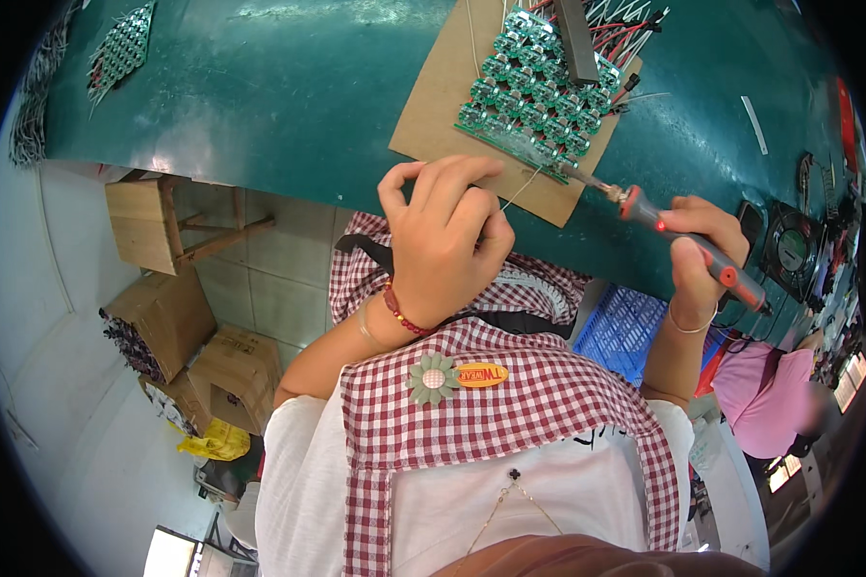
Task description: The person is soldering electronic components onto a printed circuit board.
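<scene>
My left hand [445, 226] pinches a thin solder wire [522, 188] that runs up to the near edge of a green panel of small circuit boards [534, 91]. My right hand [702, 250] grips a grey and red soldering iron [688, 240], its tip touching the panel's near edge close to the wire's end. The panel lies on a brown cardboard sheet [443, 96] on the green workbench [289, 87]. A dark flat bar [575, 40] rests across the panel's far side.
Another circuit panel [120, 48] and wire bundles [34, 96] lie at the bench's left end. Below are a wooden stool [159, 226], cardboard boxes [159, 322] and a blue crate [625, 327]. A small fan [791, 250] sits right; a person in pink [765, 399] is beyond.
</scene>
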